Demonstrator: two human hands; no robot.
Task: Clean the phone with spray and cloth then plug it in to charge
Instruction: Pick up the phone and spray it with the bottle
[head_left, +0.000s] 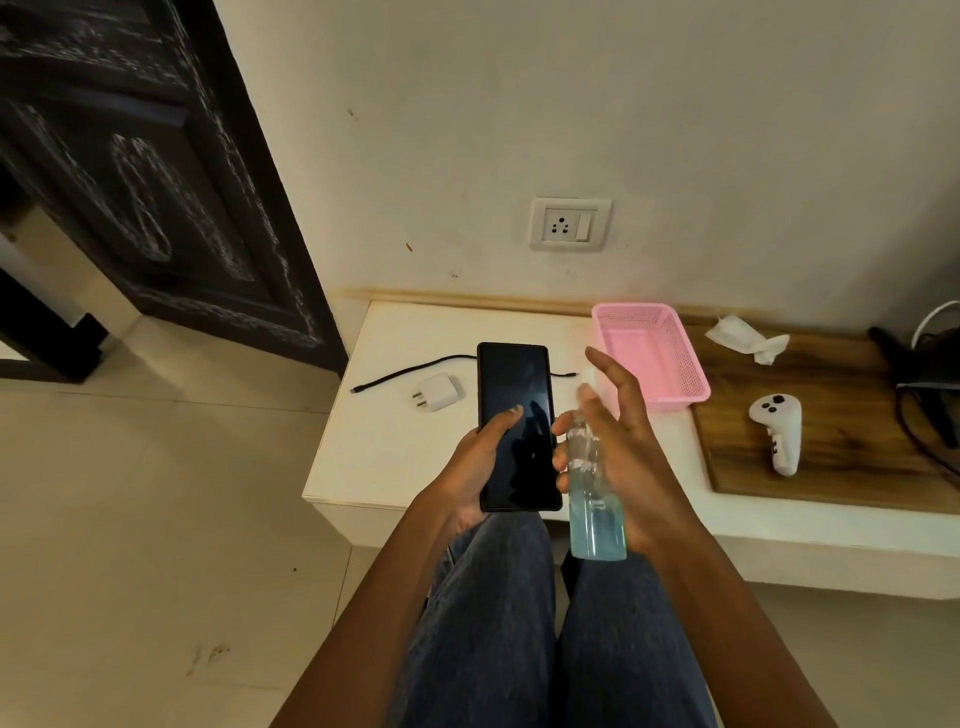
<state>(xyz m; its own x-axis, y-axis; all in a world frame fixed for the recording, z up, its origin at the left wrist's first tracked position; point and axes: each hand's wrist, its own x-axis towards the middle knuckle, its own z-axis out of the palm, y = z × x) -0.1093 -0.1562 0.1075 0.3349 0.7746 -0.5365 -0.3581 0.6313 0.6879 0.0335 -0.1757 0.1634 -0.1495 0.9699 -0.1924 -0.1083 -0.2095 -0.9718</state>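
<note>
In the head view, the left hand (475, 457) grips the dark phone (519, 426) screen-up above the white shelf (374, 447). The right hand (618, 441) clasps the clear spray bottle (592, 499) just beside it. The white cloth (745, 340) lies on the wooden board (841, 441); the charger plug (437, 392) and black cable (410, 371) rest on the shelf.

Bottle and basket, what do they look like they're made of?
Bottle: clear plastic, probably; the pale blue liquid shows through its glossy wall, though glass can't be ruled out. Basket: pink moulded plastic, matte, with fine mesh holes in its walls.
</note>
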